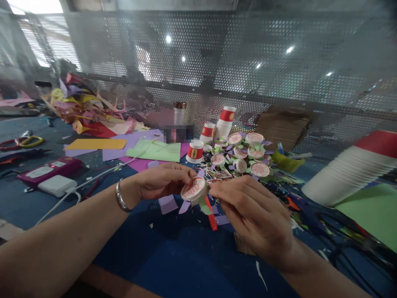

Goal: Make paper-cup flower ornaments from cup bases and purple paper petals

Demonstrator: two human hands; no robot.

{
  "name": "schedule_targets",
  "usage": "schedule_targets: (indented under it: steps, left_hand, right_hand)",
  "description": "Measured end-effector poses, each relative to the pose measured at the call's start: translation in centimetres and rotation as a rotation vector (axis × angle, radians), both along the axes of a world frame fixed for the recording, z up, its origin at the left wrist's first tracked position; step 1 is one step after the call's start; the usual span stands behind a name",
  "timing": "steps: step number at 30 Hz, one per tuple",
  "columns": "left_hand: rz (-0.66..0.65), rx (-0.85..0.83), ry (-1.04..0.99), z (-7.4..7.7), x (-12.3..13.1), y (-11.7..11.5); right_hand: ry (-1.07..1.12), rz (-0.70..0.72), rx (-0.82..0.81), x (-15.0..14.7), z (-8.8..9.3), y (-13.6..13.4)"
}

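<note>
My left hand and my right hand meet over the blue table. Between them is a small paper cup craft, its white base printed with a red pattern and turned toward me. Purple, green and red paper strips hang from it. The left fingers are wrapped around its side. The right fingers pinch at its right edge, near the red strip. A silver bracelet circles my left wrist.
Several finished cup crafts lie beyond my hands beside upright red-and-white cups. A stack of cups lies on its side at right. Coloured paper sheets, scraps, scissors, a white charger and a perforated screen surround them.
</note>
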State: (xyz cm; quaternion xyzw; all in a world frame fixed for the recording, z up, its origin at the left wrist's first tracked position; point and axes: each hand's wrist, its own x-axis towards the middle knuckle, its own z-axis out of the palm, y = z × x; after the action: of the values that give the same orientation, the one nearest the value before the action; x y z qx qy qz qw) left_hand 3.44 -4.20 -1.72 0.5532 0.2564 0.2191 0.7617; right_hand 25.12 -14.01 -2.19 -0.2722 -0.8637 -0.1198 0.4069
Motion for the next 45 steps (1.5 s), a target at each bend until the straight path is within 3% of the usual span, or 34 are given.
schedule_targets:
  steps: [10,24,45]
  left_hand:
    - [-0.022,0.012,-0.008,-0.05,-0.18,0.21]
    - [-0.040,0.014,0.001,0.03,-0.23,0.14]
    - [-0.086,0.019,-0.061,-0.16,-0.44,0.35]
  right_hand:
    - [0.060,-0.066,0.005,-0.47,0.18,0.13]
    - [0.036,0.026,0.018,0.10,0.22,0.26]
    - [-0.010,0.001,0.046,0.30,0.25,0.16]
